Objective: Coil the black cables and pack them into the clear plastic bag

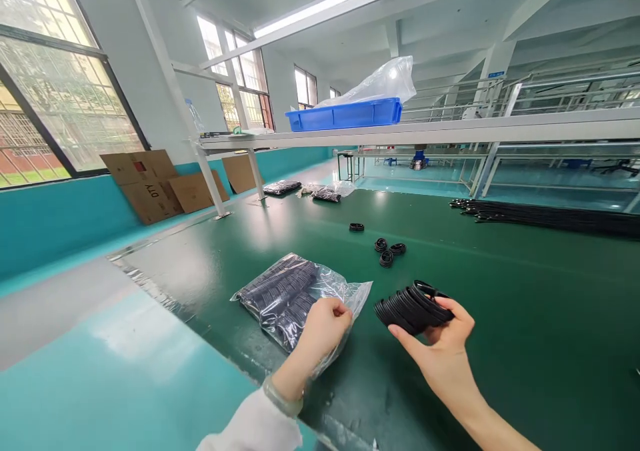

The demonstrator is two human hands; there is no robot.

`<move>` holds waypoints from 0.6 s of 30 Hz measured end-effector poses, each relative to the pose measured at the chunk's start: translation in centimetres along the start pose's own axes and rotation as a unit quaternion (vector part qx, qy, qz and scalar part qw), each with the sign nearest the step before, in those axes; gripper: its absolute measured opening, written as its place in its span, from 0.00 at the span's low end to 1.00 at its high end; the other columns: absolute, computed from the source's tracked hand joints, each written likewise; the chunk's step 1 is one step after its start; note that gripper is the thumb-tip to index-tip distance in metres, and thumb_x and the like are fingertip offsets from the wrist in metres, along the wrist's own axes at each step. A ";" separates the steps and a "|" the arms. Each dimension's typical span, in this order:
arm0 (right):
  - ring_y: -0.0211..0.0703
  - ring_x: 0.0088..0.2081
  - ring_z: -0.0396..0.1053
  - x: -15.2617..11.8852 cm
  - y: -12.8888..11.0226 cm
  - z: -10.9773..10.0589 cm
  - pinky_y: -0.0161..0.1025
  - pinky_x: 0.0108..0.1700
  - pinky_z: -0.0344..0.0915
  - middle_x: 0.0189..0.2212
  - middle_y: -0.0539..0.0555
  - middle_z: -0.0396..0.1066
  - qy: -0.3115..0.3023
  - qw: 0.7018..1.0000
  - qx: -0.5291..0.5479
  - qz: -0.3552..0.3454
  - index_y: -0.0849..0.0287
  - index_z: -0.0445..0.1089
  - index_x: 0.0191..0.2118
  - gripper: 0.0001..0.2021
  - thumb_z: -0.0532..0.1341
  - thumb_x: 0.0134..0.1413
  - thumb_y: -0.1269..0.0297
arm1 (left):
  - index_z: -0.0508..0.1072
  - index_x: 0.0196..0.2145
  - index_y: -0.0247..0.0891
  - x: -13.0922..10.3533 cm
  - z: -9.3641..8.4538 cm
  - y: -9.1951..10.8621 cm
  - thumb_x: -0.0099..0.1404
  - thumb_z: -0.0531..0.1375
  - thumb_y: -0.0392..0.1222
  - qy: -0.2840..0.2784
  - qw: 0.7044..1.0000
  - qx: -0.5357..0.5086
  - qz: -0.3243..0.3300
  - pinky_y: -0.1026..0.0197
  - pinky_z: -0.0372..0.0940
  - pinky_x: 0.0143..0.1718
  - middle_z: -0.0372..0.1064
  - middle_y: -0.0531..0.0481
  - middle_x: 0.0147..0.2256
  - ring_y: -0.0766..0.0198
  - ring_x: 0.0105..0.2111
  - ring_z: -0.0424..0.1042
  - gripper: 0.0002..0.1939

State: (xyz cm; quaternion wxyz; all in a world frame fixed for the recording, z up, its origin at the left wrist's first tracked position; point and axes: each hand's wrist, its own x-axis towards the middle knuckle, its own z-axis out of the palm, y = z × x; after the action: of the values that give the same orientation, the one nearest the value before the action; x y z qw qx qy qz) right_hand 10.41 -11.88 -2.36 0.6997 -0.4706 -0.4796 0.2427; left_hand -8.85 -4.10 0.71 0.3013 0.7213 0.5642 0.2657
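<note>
A stack of black coiled cables (pixel 413 309) is gripped in my right hand (pixel 445 337), thumb below and fingers around its right end, held over the green tabletop (pixel 525 311). To the left lies a clear plastic bag (pixel 280 291) packed with rows of more black coils. My left hand (pixel 325 324) is closed, its fingers pinching the bag near its open right end. Beyond the hands, several loose black coils rest on the table: a cluster (pixel 387 258) and a single coil (pixel 357 227) farther back.
A long bundle of black cables (pixel 550 217) lies at the back right. Filled bags (pixel 327 195) sit at the far edge. Above, a white shelf (pixel 450 131) carries a blue tray (pixel 345 115) with plastic film. Flattened cardboard (pixel 145 184) leans against the left wall.
</note>
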 end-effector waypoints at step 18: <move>0.56 0.50 0.69 -0.1 6.3 11.0 0.52 0.50 0.70 0.54 0.62 0.62 -0.081 0.992 -0.080 -0.058 0.54 0.53 0.58 0.27 0.63 0.57 0.55 | 0.61 0.30 0.41 0.8 -3.4 1.9 0.69 0.50 0.44 0.166 0.980 -0.102 0.049 0.63 0.57 0.28 0.66 0.54 0.24 0.63 0.25 0.68 0.09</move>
State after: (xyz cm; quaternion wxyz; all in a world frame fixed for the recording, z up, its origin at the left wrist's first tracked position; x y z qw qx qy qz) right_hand 1.21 -4.53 -6.94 0.6318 -0.4751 -0.5790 0.1999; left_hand -9.86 -3.20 4.43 0.2617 0.6595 0.5400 0.4528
